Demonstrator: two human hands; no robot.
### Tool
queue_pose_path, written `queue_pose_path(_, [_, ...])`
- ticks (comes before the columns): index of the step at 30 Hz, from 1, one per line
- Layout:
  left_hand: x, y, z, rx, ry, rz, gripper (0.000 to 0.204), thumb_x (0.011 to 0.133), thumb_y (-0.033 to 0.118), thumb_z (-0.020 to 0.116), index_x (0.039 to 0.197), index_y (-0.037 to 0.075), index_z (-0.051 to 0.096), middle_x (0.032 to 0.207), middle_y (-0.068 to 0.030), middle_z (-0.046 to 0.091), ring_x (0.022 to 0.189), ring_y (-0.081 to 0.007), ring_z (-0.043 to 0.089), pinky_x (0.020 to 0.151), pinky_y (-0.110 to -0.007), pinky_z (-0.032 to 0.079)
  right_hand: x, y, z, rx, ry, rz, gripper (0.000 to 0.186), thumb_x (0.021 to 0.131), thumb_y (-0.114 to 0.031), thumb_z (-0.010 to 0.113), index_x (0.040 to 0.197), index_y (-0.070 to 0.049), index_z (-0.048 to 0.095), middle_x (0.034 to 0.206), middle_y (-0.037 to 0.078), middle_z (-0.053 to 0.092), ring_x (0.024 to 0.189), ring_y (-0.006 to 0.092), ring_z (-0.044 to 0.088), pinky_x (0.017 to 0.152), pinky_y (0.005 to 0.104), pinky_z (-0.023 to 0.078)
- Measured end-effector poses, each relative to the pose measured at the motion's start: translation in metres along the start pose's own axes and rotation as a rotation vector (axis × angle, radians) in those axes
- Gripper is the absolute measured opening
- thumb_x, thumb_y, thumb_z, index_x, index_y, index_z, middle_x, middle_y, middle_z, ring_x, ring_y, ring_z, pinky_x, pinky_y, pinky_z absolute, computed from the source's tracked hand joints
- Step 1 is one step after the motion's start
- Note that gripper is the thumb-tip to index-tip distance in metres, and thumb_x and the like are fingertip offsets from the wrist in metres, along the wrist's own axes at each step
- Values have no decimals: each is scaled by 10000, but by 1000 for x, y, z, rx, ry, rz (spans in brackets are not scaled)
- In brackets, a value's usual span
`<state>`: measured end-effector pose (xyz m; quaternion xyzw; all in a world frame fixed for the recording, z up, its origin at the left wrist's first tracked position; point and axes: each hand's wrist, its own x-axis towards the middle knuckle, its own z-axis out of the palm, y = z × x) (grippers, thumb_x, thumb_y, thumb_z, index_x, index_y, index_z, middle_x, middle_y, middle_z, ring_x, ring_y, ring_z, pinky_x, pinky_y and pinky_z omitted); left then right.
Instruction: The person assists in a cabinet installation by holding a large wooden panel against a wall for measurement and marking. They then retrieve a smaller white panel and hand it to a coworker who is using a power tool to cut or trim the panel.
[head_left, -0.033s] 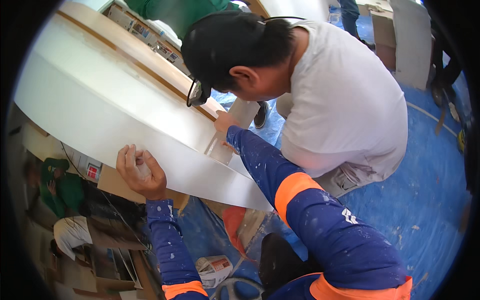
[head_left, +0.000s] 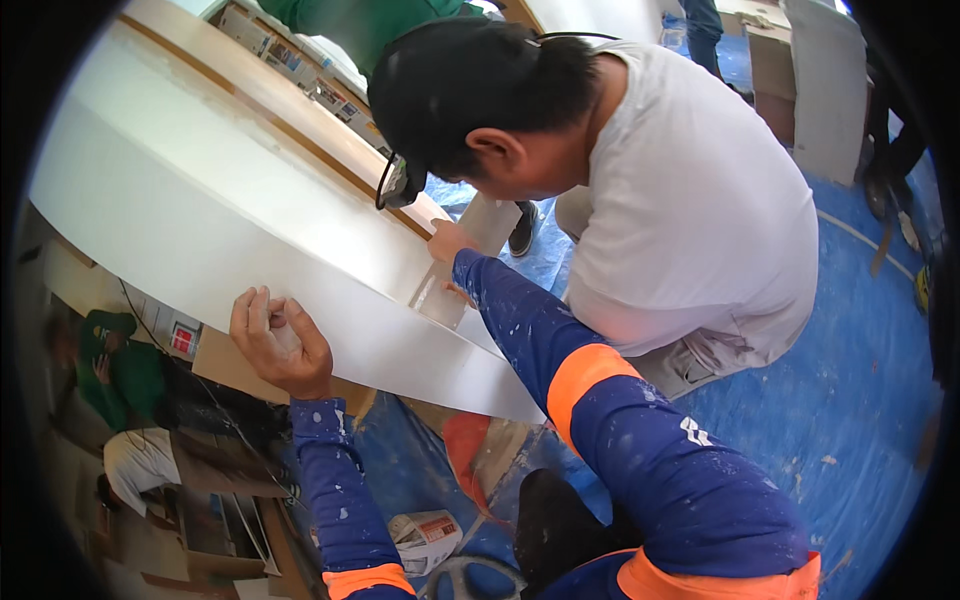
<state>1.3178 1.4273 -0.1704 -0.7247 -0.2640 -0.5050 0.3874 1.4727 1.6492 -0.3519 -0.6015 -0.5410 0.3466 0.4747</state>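
Observation:
A long, white, curved panel (head_left: 215, 235) with a raised side runs from upper left toward the centre. My left hand (head_left: 283, 342) is close against its near side, palm turned up, fingers loosely curled and thumb apart, with nothing in it. At the panel's right end, my right hand (head_left: 452, 241) is closed over a pale flat strip (head_left: 490, 224) that lies crosswise there; its fingertips are partly hidden. Just below, a few fingers (head_left: 459, 292) show, likely those of the person in a white shirt (head_left: 700, 190), who crouches with head bent over that end.
Blue plastic sheeting (head_left: 850, 380) covers the floor on the right. A crumpled printed bag (head_left: 426, 538) and an orange-red piece (head_left: 466, 450) lie below the panel. People in green are at far left and top. A cardboard box (head_left: 772, 75) stands at upper right.

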Motion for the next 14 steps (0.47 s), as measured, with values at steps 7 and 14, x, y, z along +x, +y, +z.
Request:
queue_pose_path(7, [1, -3, -4, 3, -7, -34, 332, 895, -53, 599, 1225, -65, 571, 1221, -204, 544, 862, -214, 587, 690, -290, 523, -18, 2, 20, 124, 116, -37, 486, 835, -118, 532, 1312, -85, 622, 1240, 230, 658, 1185, 380, 616, 990, 460, 493])
queue_pose_path(14, [2, -11, -8, 37, -47, -60, 364, 897, -1, 621, 1255, -27, 557, 1236, -225, 559, 937, -278, 644, 728, -319, 574, -128, -3, -36, 154, 61, -279, 514, 915, -253, 554, 1398, -78, 541, 1260, 269, 616, 1202, 375, 591, 1043, 468, 432])
